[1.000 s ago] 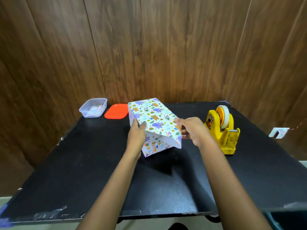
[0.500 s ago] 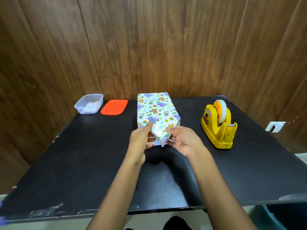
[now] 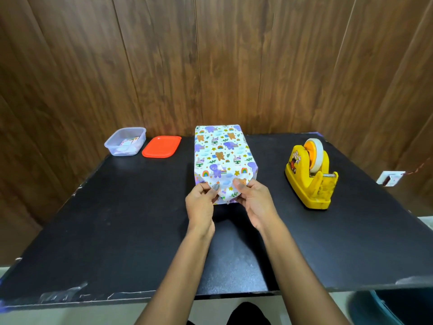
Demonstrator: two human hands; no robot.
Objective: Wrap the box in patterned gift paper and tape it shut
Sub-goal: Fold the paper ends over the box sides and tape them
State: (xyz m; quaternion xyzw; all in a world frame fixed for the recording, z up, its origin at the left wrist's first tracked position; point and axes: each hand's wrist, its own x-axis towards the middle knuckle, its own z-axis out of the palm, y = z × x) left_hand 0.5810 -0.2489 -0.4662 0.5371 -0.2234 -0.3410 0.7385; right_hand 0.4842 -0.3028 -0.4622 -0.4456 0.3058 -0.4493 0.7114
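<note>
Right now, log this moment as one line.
step: folding near end | left hand: pinches gift paper | right hand: pinches gift paper | tape dispenser: untouched

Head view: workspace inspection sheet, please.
Surface: matte black tabletop, scuffed along the near edge.
Job's things: rectangular box in animal-print gift paper, no tape seen on the near end; yellow plastic tape dispenser to its right, apart.
Clutter: clear plastic tub holding small items; orange-red flat lid beside it.
Hands: left hand and right hand pinch the near paper flap.
Cables: thin reddish cord at white wall fitting.
Surroundings: brown wood-panel wall.
</note>
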